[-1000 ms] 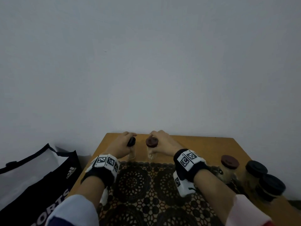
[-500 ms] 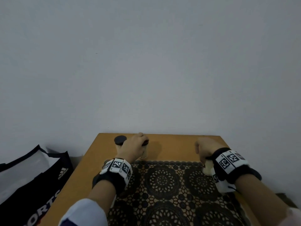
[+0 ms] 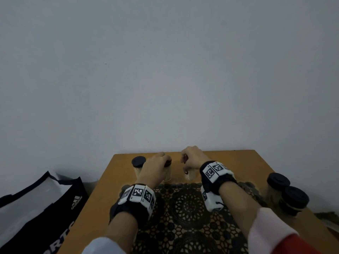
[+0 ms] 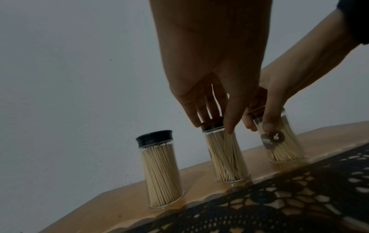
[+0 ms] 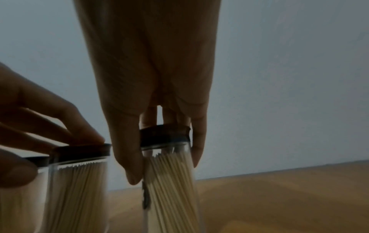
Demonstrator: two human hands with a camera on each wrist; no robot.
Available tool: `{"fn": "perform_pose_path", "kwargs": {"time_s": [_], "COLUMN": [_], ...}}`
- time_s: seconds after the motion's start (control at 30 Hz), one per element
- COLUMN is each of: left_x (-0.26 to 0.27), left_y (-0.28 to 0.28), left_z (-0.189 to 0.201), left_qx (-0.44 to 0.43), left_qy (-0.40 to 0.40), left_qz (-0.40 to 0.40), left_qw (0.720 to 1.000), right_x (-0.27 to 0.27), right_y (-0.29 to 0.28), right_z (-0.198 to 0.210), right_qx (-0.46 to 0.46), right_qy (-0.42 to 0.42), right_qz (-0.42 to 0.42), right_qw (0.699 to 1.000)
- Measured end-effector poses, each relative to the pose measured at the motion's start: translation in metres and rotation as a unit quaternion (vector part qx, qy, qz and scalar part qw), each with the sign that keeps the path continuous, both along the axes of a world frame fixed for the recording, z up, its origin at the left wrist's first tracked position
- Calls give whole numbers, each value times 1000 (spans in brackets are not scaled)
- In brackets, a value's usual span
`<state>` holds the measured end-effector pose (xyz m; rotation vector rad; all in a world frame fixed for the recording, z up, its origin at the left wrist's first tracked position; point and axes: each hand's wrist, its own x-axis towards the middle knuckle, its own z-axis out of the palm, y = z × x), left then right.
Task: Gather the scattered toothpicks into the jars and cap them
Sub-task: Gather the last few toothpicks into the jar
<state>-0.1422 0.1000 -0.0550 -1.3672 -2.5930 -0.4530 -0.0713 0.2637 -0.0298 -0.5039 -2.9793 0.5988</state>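
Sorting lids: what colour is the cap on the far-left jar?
Black cap, clearest in the left wrist view.

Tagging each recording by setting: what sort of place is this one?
Probably a room at home, not a workshop: a small wooden table stands against a plain wall, with a dark lace mat on it and a sports shopping bag beside it.

Dim, flat light — soft blur, wide-angle warp

Right hand [image 3: 192, 158] now gripping jar [image 3: 189, 174]
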Motion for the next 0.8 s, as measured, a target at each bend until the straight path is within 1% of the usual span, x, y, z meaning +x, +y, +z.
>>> {"fn": "perform_pose_path", "kwargs": {"time_s": [0.13, 0.2, 0.27, 0.3, 0.37, 0.47, 0.53, 0.57, 0.63, 0.7, 0.8], "left_x": [2, 2, -1, -3, -2, 20, 45, 60, 89, 118, 161], "left_y": [0, 2, 3, 3, 5, 12, 26, 36, 61, 89, 132], "left_z": [2, 4, 7, 8, 9, 8, 10, 11, 13, 15, 12], "left_qx": [-15, -28, -40, -43, -31, 36, 66, 63, 28, -8, -38], "left_qy": [4, -2, -26, -42, -53, 5, 16, 8, -9, -26, -67], "left_qz": [5, 4, 4, 7, 17, 22, -17, -44, -97, -148, -207], "left_qw": [1000, 1000, 999, 998, 998, 999, 998, 997, 995, 989, 975], "right_x": [6, 21, 41, 54, 84, 136, 170, 187, 214, 232, 246], "right_y": [6, 8, 13, 17, 29, 52, 67, 72, 79, 85, 90], "right_z": [-3, -2, 1, 3, 9, 13, 14, 14, 11, 6, -1], "right_qx": [-35, -74, -96, -92, -64, -36, -9, 1, 5, -14, -71], "right_qy": [-6, 14, 50, 58, 43, 23, 8, -13, -68, -96, -82], "right_qz": [11, 18, -1, -17, -53, -109, -155, -182, -222, -235, -223], "right_qw": [999, 997, 994, 994, 996, 993, 988, 983, 973, 967, 969]}}
